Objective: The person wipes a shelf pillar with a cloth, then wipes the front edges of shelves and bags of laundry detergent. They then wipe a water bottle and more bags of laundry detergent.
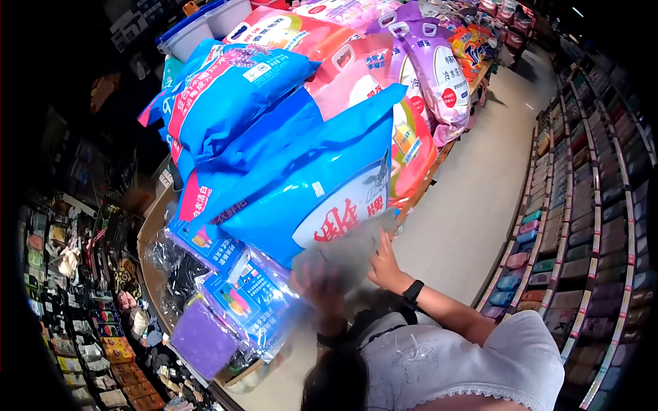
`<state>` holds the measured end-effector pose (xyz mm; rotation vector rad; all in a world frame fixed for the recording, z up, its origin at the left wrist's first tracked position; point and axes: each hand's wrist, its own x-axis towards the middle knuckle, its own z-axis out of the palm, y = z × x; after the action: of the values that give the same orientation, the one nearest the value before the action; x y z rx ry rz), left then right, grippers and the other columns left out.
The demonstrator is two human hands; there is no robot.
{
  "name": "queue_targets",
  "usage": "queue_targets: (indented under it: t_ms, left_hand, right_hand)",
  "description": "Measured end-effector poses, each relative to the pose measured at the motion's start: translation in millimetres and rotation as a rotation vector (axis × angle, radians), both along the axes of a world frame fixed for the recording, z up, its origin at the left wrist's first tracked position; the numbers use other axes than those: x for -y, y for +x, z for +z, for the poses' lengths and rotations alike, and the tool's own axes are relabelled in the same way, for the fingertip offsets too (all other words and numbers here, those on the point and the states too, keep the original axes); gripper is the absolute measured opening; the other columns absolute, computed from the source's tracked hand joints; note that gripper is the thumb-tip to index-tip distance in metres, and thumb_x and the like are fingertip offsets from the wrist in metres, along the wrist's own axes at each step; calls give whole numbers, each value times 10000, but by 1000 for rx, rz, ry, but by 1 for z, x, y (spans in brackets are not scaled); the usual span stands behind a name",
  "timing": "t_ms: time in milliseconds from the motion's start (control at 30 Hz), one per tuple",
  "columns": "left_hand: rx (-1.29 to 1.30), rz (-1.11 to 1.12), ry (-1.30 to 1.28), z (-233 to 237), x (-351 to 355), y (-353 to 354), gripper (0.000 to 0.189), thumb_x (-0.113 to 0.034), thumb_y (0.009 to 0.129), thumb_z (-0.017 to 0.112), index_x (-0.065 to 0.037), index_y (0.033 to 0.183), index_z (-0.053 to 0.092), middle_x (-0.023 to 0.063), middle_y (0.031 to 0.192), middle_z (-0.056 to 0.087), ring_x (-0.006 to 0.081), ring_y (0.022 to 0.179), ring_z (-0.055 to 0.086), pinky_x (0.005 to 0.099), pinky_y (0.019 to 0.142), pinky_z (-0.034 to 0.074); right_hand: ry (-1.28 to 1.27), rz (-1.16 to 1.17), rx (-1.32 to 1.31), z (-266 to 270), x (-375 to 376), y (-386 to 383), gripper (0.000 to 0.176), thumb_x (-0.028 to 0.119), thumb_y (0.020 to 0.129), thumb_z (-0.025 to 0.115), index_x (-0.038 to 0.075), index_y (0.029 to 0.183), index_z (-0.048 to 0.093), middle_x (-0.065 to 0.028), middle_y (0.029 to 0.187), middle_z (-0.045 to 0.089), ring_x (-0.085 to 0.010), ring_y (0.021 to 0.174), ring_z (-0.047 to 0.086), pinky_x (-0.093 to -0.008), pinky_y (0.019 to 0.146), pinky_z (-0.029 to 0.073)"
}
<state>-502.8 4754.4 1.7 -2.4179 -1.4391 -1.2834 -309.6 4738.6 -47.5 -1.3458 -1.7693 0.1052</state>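
Observation:
A thin grey, blurred sheet or bag [349, 257] is in front of the large blue bag with red lettering [329, 185]. My right hand [387, 267], with a black band on its wrist, is at the sheet's right edge, its fingers closed on it. At the lower left of the sheet is my left hand [321, 288], smeared by motion, so its grip is unclear. Just left of that hand lie clear-wrapped packs with blue labels [247, 301] and a purple pack [203, 337].
More blue bags [240, 89], pink bags [356, 75] and purple bags [439, 75] are heaped on the display table [154, 236]. Shelves of folded goods [576, 226] line the right beyond the aisle floor [480, 185]. Small packaged goods [116, 349] fill the lower left.

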Motion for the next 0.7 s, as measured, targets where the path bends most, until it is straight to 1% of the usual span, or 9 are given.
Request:
queue_targets:
  t_ms: [33,133,200,267,300,333,400,533,700]
  left_hand:
    - [-111,-22,103,13,-5,0,267,-140,810,585,-158,1073,624,106,1344,507,380,1302,412,580,1102,233]
    - [-226,15,151,69,-27,2,332,-125,759,574,-178,1084,623,90,1350,506,375,1301,414,578,1107,231]
    - [-132,85,261,97,-53,7,424,-108,707,562,-185,1120,622,72,1352,507,369,1295,414,580,1106,234]
    - [-66,174,217,140,-66,16,373,-274,771,651,-222,1140,636,39,1300,542,337,1231,470,579,1070,285]
    - [-33,177,228,150,-76,20,409,-278,761,654,-215,1165,630,42,1296,542,334,1237,464,570,1066,290]
    - [3,184,243,154,-83,23,445,-283,752,656,-208,1189,623,45,1292,543,331,1243,459,562,1063,295]
    - [-30,206,202,149,-82,24,438,-288,760,659,-196,1187,622,49,1300,538,323,1252,453,557,1069,282]
    - [-89,187,163,122,-60,17,375,-246,786,652,-197,1157,623,50,1305,535,314,1255,459,551,1052,304]
    - [-52,83,154,32,-18,13,289,-187,810,607,-199,1099,598,71,1242,544,321,1234,472,553,1010,319]
  right_hand:
    - [14,-16,46,3,-5,3,308,126,576,687,55,873,645,-304,1223,425,-537,1364,227,-715,1016,247]
    - [55,-70,178,67,-37,4,348,137,570,693,57,906,643,-287,1259,433,-506,1374,239,-702,1019,260]
    - [116,-72,233,125,-68,5,401,132,593,691,74,987,639,-254,1310,432,-459,1384,256,-683,1031,260]
    - [174,-38,209,179,-90,2,454,150,642,695,76,1082,611,-230,1369,421,-440,1384,269,-666,1054,238]
    - [205,-19,190,196,-100,2,473,174,673,702,65,1119,586,-225,1396,415,-447,1380,274,-664,1064,219]
    - [203,-38,213,201,-107,0,540,142,663,713,114,1186,582,-200,1422,396,-402,1385,282,-610,1099,226]
    - [204,-26,216,195,-113,-1,531,161,658,733,108,1164,583,-189,1436,389,-398,1393,269,-630,1092,216]
    - [103,-133,240,162,-78,-10,501,163,643,731,75,1114,584,-246,1429,359,-463,1390,235,-658,1074,215]
    - [-62,-131,118,66,-15,-10,492,138,579,772,65,1034,598,-268,1270,417,-500,1375,223,-675,1066,227]
